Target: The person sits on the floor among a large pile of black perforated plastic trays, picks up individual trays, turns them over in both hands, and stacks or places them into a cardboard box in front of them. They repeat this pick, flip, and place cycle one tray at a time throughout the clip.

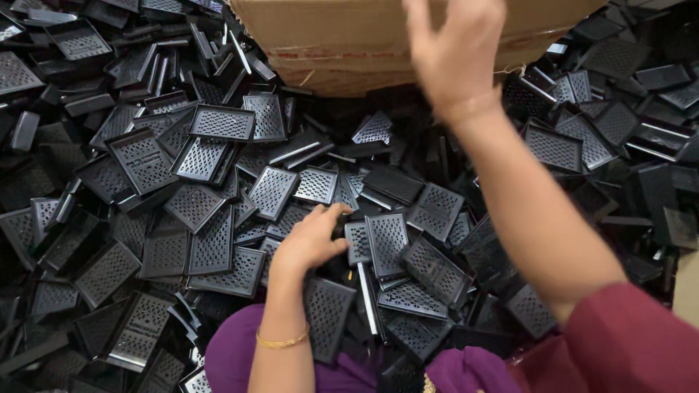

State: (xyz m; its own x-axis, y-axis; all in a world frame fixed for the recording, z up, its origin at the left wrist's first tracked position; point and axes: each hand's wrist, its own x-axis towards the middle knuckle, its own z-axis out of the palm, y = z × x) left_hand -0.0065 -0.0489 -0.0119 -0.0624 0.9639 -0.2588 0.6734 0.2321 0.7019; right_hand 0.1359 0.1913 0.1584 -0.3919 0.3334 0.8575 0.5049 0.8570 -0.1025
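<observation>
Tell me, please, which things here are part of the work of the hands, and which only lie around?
In the work:
- left hand, reaching into the heap and touching a black perforated tray
- right hand, raised, fingers spread, holding nothing, in front of the cardboard box

Only lying around:
- heap of black trays on all sides
- purple cloth at the bottom

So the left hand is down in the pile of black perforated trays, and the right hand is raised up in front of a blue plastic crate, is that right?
Not quite. The head view shows the right hand raised in front of a brown cardboard box, not a blue plastic crate. The rest holds: the left hand is down in the pile of black perforated trays.
</observation>
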